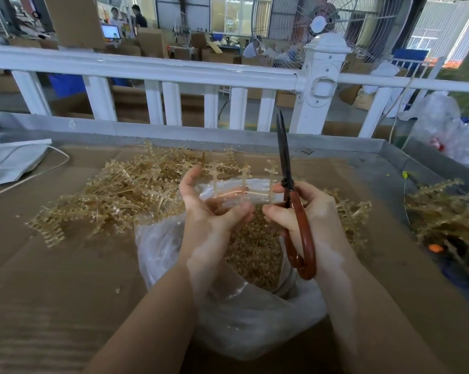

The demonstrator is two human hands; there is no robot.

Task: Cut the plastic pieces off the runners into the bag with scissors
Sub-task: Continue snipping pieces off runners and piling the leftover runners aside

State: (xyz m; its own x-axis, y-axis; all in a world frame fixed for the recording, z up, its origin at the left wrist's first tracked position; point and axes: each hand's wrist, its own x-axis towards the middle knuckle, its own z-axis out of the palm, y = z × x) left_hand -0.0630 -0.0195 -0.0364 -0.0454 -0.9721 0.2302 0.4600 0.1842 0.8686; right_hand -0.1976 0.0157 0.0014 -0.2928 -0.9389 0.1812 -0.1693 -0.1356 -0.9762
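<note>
Cardboard sheeting (52,279) covers the metal-rimmed table, a white railing (158,68) runs behind it, and a big fan (319,22) stands past that. Right in the middle sits the clear plastic bag (241,319), mouth open, already heaped with small amber cut pieces (255,249). Above the bag's mouth my left hand (214,209) is palm-up, fingers loosely curled, and a runner (244,184) with upright branches sits against those fingers; whether I'm truly pinching it, I cannot tell. My right hand (303,211) is wrapped tight around the red handles of the scissors (290,190), blades together and pointing straight up, just right of the runner. Behind and left of the bag lies a tangled pile of uncut runners (120,195). Well to the right of the bag, another heap of runners (444,211) sits at the table's edge.
</note>
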